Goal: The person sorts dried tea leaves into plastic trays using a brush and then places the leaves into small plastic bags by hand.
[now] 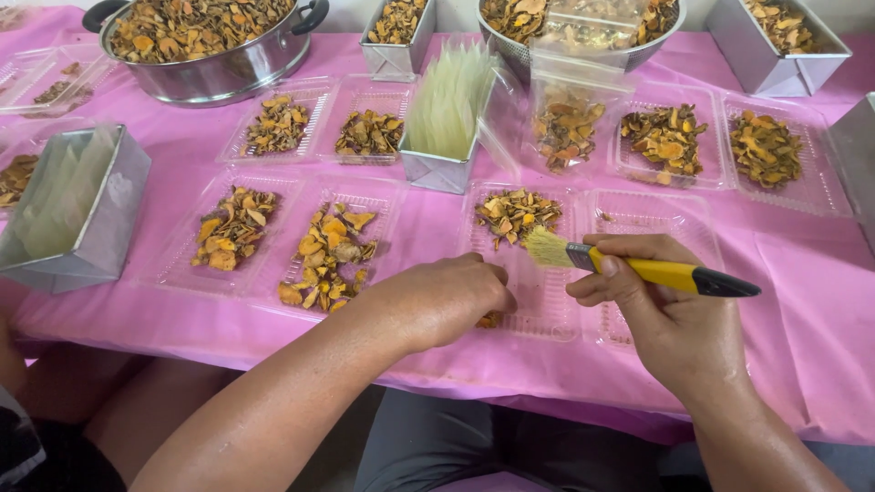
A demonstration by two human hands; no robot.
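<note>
**Brushing dried slices in clear trays – partway thru**

Progress, as I read it: most clear plastic trays on the pink-covered desk already hold a heap of dried orange-brown slices, e.g. two at front left & a row further back. The tray in hand has a heap of slices at its far end; near end mostly bare. The next tray to the right looks nearly empty, just crumbs. So filling seems well along w/ at least that one left. A big metal pot at back left & a metal bowl at back are still full of slices.

Hands: right hand comes in from lower right, wrist bent, grip closed round a yellow-handled brush; bristles point left, over the tray just beside the heap. Left hand reaches across from lower left, palm down, fingers curled & pinched at the tray's near edge on a few slices; can't tell exactly what's gripped.

Folded metal boxes w/ pale green sheets: one mid-desk, one far left.
</note>
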